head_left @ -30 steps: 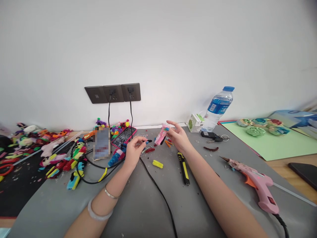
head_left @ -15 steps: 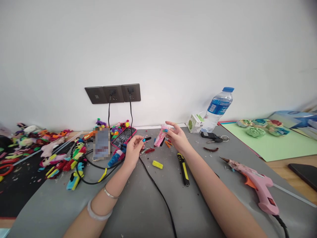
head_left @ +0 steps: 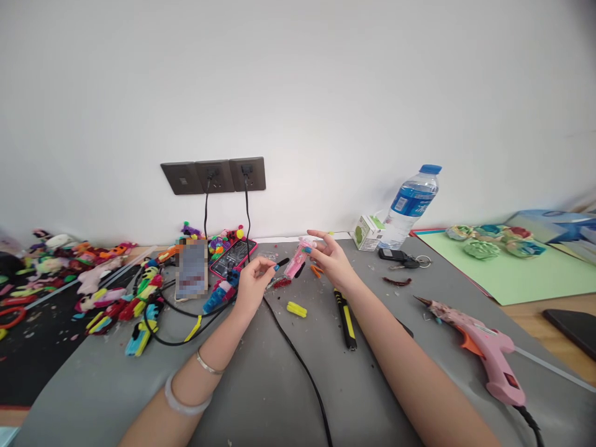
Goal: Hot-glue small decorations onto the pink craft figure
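Observation:
My right hand (head_left: 331, 261) holds a small pink craft figure (head_left: 297, 261) upright above the grey mat (head_left: 261, 385), fingers curled round its top. My left hand (head_left: 254, 282) pinches a small black piece (head_left: 282, 262) between thumb and forefinger, its tip close to the pink figure's left side. Red scraps (head_left: 281, 282) and a yellow piece (head_left: 297, 308) lie on the mat just below both hands.
A pink glue gun (head_left: 484, 351) lies at the right, a black-and-yellow tool (head_left: 345, 316) beside my right forearm. A black cable (head_left: 298, 363) crosses the mat. Phones (head_left: 192, 268), colourful figures (head_left: 139, 304), a water bottle (head_left: 410, 205), keys (head_left: 403, 256) and a green sheet (head_left: 526, 273) surround them.
Both hands have drawn slightly closer together. The black piece in my left hand now nearly meets the pink figure, which has dropped a little.

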Motion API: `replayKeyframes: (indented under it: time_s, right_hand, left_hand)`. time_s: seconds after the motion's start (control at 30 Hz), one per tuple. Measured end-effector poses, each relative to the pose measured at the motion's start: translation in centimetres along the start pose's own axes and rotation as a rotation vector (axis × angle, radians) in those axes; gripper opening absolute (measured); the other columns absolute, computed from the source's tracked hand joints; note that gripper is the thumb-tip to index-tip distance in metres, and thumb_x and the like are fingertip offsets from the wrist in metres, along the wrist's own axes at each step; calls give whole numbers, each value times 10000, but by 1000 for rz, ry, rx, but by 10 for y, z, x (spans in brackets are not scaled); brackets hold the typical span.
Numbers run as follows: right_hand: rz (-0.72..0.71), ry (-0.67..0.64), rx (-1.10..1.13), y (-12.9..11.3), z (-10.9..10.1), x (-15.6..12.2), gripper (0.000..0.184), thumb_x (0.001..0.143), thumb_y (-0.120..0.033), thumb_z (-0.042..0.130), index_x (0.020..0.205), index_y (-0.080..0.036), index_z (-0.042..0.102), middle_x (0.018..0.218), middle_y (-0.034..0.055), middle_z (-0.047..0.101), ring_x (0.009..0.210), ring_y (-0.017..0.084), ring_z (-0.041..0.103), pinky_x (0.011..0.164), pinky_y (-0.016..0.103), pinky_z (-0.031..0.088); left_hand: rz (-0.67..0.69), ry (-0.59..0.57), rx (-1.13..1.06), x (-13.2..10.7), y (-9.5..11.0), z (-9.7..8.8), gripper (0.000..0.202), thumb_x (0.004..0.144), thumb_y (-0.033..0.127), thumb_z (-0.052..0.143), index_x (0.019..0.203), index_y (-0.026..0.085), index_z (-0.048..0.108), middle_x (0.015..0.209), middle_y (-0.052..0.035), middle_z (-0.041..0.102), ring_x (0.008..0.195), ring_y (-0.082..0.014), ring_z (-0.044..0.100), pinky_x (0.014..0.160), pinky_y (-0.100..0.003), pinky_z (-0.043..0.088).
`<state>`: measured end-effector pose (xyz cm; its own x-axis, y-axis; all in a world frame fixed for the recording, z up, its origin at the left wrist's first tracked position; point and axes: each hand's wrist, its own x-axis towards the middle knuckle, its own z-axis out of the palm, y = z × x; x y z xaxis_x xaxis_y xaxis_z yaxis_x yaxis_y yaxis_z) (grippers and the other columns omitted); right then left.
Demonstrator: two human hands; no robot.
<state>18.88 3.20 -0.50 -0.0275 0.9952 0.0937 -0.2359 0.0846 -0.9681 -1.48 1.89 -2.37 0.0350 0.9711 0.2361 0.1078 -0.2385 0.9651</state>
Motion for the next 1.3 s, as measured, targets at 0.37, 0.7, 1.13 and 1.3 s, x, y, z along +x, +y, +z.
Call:
replayKeyframes:
  time_s: [0.37, 0.7, 1.13, 1.3]
  right_hand:
    - [5, -1, -9, 2, -1, 1, 581, 671, -479, 803, 1158, -254, 582, 895, 25, 717, 724, 158, 613, 603, 264, 411]
    - [-7, -1, 0, 4, -2, 2, 560, 670, -475, 807, 1138, -260, 587, 915, 27, 716, 722, 150, 610, 598, 256, 411]
    - [-8, -24, 11, 2, -1, 1, 543, 688, -449, 804, 1142, -256, 578, 915, 21, 721, 781, 163, 631, 667, 275, 430]
    - [-11, -24, -5, 2, -1, 1, 555, 699, -444, 796, 1161, -241, 565, 926, 31, 718, 772, 160, 622, 650, 265, 433]
  left_hand:
    - [-64, -6, -5, -1, 1, 1, 178, 726, 346, 672, 780, 188, 612, 653, 5, 615, 576, -122, 556, 501, -214, 404]
    - [-41, -27, 21, -4, 7, 2, 141, 724, 318, 665, 755, 188, 619, 651, 4, 617, 634, -146, 592, 545, -229, 439]
    - [15, -11, 57, -6, 7, 4, 110, 739, 281, 635, 753, 172, 643, 731, -14, 633, 687, -146, 586, 590, -230, 445]
    - [26, -11, 82, -7, 9, 5, 109, 743, 277, 629, 752, 168, 637, 736, -16, 632, 670, -139, 571, 575, -222, 435]
